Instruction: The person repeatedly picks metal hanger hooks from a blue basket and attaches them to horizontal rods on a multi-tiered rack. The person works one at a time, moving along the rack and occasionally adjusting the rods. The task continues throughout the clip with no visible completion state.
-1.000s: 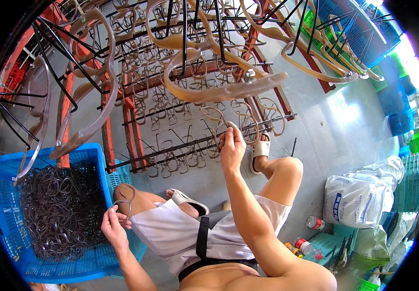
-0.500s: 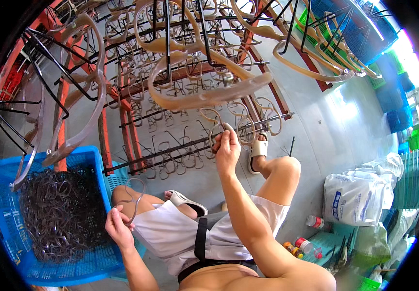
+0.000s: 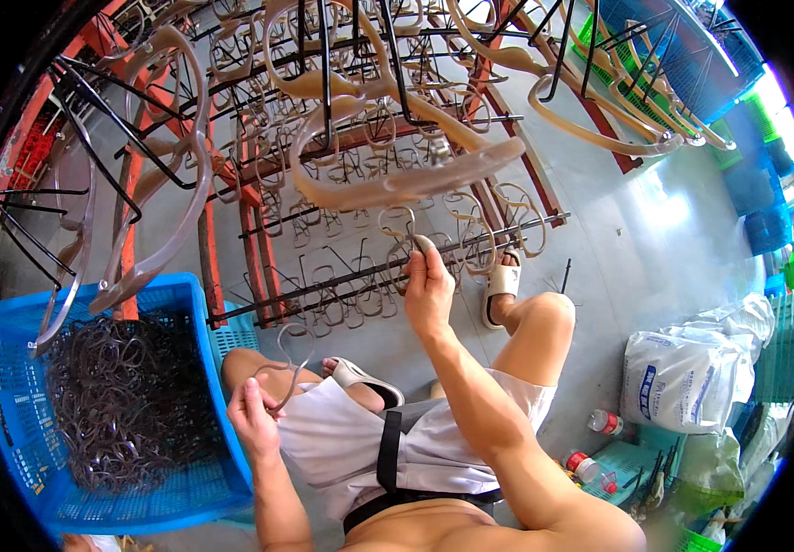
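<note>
Low over my left thigh, my left hand [image 3: 253,414] is closed around one end of a dark, thin-rimmed eyeglass frame [image 3: 294,385]; its loop points up and away from me. Reaching forward, my right hand [image 3: 429,290] pinches a pale brownish eyeglass frame [image 3: 424,243] at the near bar [image 3: 323,295] of a rack. My fingers cover part of that frame, so I cannot tell if it is hooked on the bar. Beside my left hand stands a blue plastic basket [image 3: 205,322] holding a tangled heap of dark eyeglass frames [image 3: 125,405].
Large translucent frames [image 3: 406,189] hang on black prongs close above my hands. The rack's red posts [image 3: 208,248] rise behind. White bags [image 3: 677,382], plastic bottles [image 3: 583,465] and a green crate [image 3: 622,460] lie at the right. Blue crates [image 3: 765,225] stand farther off.
My left hand has risen slightly and moved right, bringing the dark frame inward. My right hand stays at the bar with its frame. The whole view has shifted a little.
</note>
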Available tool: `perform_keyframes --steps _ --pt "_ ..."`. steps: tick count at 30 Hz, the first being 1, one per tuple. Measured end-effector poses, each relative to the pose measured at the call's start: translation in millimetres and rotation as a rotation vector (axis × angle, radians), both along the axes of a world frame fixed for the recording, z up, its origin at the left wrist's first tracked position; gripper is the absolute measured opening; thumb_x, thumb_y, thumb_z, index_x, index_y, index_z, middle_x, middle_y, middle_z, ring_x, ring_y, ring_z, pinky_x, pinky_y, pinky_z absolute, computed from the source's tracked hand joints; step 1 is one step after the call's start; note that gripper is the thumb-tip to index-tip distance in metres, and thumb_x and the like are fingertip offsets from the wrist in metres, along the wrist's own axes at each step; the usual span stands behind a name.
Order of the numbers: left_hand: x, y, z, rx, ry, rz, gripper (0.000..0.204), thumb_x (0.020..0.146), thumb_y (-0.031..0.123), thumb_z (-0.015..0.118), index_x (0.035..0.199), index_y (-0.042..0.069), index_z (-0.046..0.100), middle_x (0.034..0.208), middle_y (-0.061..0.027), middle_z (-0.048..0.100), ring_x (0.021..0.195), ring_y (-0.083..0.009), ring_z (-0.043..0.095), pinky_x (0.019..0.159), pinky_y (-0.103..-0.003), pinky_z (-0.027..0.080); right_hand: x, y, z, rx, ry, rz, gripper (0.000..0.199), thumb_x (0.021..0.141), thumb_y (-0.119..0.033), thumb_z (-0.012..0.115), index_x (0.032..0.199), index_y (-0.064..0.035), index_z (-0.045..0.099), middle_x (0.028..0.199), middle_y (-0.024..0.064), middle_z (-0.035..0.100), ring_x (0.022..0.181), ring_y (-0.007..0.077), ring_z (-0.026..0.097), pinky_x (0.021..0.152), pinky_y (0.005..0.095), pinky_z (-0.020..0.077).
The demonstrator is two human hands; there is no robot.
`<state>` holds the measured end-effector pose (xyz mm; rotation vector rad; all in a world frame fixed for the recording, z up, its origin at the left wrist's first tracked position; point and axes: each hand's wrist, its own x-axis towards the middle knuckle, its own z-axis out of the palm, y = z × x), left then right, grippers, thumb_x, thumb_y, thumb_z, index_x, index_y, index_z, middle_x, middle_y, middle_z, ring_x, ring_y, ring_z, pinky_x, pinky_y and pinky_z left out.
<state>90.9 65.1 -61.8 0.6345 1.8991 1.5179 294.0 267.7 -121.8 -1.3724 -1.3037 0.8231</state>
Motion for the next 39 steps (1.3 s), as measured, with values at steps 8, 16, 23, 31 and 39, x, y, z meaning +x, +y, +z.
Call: perform_keyframes --steps 8,16,23,31,39 --pt "12.1 8.9 3.9 0.072 -0.024 -0.085 0.033 0.096 0.028 0.046 0.085 -0.001 0.059 0.049 -0.0001 0.045 0.037 -0.0087 0.041 0.035 -0.021 0.029 8.1 2.4 9.3 0.043 -0.079 0.051 0.022 0.092 -0.012 0.050 0.110 -0.0025 0.057 0.066 0.0117 0.059 0.057 0.0214 0.060 0.053 0.0313 0.0467" --pt "20.4 11.2 7.1 0.110 -0.054 -0.116 0.034 0.095 0.028 0.047 0.085 -0.003 0.058 0.048 -0.0017 0.045 0.036 -0.0098 0.041 0.034 -0.022 0.030 11.6 4.9 14.5 0.080 -0.054 -0.012 0.022 0.093 -0.015 0.051 0.111 -0.0033 0.057 0.065 0.0093 0.057 0.056 0.0189 0.056 0.053 0.0304 0.0454" --pt "19.7 18.5 18.7 0.212 -0.260 -0.419 0.028 0.093 0.021 0.051 0.086 -0.004 0.061 0.046 -0.0001 0.047 0.039 -0.0066 0.043 0.040 -0.020 0.033 15.7 -40.5 61.7 0.262 -0.586 0.051 0.040 0.086 -0.019 0.056 0.122 -0.0049 0.049 0.117 0.0208 0.043 0.108 0.0345 0.042 0.090 0.0453 0.0333" --pt "14.7 36.9 22.3 0.392 -0.243 -0.332 0.017 0.092 0.014 0.053 0.084 0.000 0.055 0.060 -0.0020 0.053 0.046 -0.0056 0.045 0.042 -0.020 0.035 3.8 -82.2 72.8 -0.370 0.647 0.633 0.050 0.096 -0.020 0.046 0.138 -0.0024 0.025 0.109 0.0095 0.048 0.096 0.0180 0.053 0.077 0.0326 0.0499" --pt "17.7 31.6 10.1 0.271 0.657 -0.380 0.012 0.089 0.009 0.049 0.083 0.000 0.054 0.078 -0.0129 0.057 0.074 -0.0283 0.055 0.067 -0.037 0.045 -48.9 -98.7 49.8 -0.133 0.564 0.199 0.028 0.096 -0.005 0.036 0.124 -0.0022 0.037 0.076 0.0034 0.050 0.057 0.0100 0.052 0.050 0.0235 0.0465"
